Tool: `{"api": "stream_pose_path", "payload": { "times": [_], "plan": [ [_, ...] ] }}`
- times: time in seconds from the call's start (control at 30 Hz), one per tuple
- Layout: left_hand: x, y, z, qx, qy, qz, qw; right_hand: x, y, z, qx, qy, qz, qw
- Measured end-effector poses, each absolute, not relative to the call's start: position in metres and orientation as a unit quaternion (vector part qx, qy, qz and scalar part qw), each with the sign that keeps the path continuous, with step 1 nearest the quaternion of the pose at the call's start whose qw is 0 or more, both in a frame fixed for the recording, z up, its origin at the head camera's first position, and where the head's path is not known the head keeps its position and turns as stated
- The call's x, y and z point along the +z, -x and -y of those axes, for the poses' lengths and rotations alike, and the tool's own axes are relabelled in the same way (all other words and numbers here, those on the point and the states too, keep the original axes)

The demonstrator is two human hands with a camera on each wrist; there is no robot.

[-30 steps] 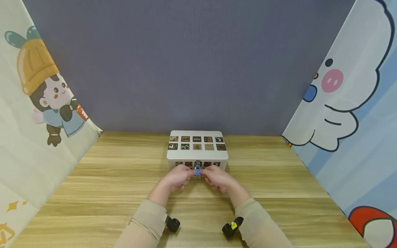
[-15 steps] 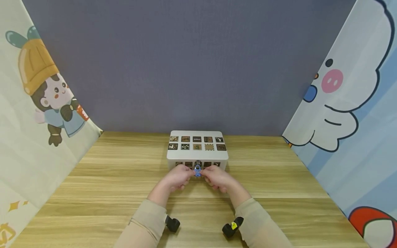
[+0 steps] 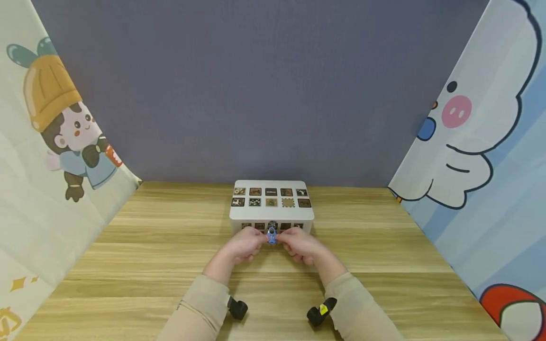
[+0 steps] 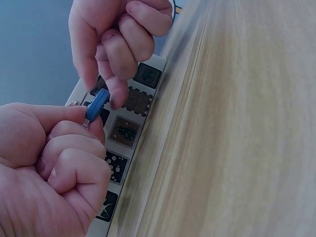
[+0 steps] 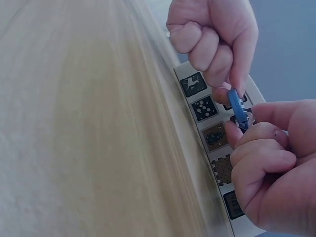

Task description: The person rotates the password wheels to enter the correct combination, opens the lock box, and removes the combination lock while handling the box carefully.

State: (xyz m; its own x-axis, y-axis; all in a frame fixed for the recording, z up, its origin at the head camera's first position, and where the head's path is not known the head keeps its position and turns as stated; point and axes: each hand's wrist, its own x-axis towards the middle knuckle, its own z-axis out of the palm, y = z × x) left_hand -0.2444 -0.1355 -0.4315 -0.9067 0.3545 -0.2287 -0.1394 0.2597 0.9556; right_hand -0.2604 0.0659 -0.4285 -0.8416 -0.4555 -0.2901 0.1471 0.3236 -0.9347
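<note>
A small blue padlock point(image 3: 271, 236) is at the metal clasp on the front of a white box point(image 3: 273, 214) with square pictures. My left hand point(image 3: 246, 243) pinches the padlock between thumb and index finger from the left, its other fingers curled in. From the right, my right hand point(image 3: 299, 243) pinches it too, thumb and forefinger on opposite faces. Silvery parts show along the side of the blue padlock body point(image 5: 237, 107) in the right wrist view. Seen from the left wrist, the padlock point(image 4: 97, 105) is edge-on, its shackle mostly hidden by fingers.
The box stands toward the back of a wooden table point(image 3: 179, 265), in front of a grey partition point(image 3: 264, 94). Cartoon-printed curtains hang at the left point(image 3: 25, 213) and right point(image 3: 507, 227). Black wrist mounts point(image 3: 237, 308) sit on the sleeves.
The padlock looks slightly turned between the fingers. Both hands stay at the same place on it, and the box has not moved.
</note>
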Motion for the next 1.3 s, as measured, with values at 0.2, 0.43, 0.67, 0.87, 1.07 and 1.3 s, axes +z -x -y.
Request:
{"api": "stream_pose_path", "payload": {
  "times": [0.2,0.43,0.67,0.87,1.07,1.3],
  "plan": [
    [-0.432,0.244,0.136,0.607,-0.071,-0.764,0.207,-0.426,0.262,-0.07,-0.58,0.094,-0.766,0.263],
    [-0.432,0.244,0.135,0.608,-0.073,-0.763,0.206,-0.42,0.264,-0.078,-0.572,0.094,-0.773,0.258],
    [-0.432,0.244,0.135,0.607,-0.073,-0.763,0.208,-0.412,0.265,-0.085,-0.56,0.103,-0.78,0.26],
    [-0.431,0.244,0.135,0.604,-0.072,-0.767,0.206,-0.401,0.261,-0.089,-0.545,0.117,-0.791,0.252],
    [-0.432,0.244,0.135,0.607,-0.073,-0.764,0.207,-0.396,0.258,-0.092,-0.51,0.122,-0.817,0.238],
    [-0.432,0.244,0.135,0.609,-0.073,-0.76,0.215,-0.397,0.257,-0.091,-0.493,0.129,-0.829,0.231]
  ]
}}
